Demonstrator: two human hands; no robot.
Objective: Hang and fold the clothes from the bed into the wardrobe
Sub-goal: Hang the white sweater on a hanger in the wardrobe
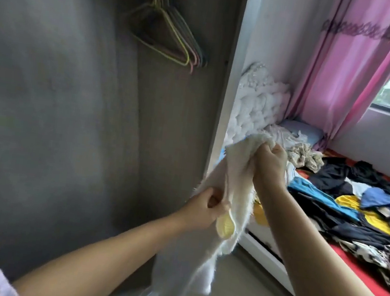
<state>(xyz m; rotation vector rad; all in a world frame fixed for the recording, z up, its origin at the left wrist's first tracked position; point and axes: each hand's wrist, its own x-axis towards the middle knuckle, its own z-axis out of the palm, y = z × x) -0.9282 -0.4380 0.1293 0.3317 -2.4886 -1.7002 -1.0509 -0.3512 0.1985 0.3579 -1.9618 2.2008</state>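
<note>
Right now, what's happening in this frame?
A person stands at the open wardrobe holding a white garment in both hands. The left hand grips it low, beside a yellow patch; the right hand grips its top end. Empty hangers hang inside the wardrobe. A pile of clothes lies on the bed, not yet sorted.

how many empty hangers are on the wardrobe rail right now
About 5 hangers, bunched together at the top of the open wardrobe: a yellow-green one in front, a pink one behind it, then darker grey ones. They overlap and the frame is blurred, so more may be hidden.
</note>
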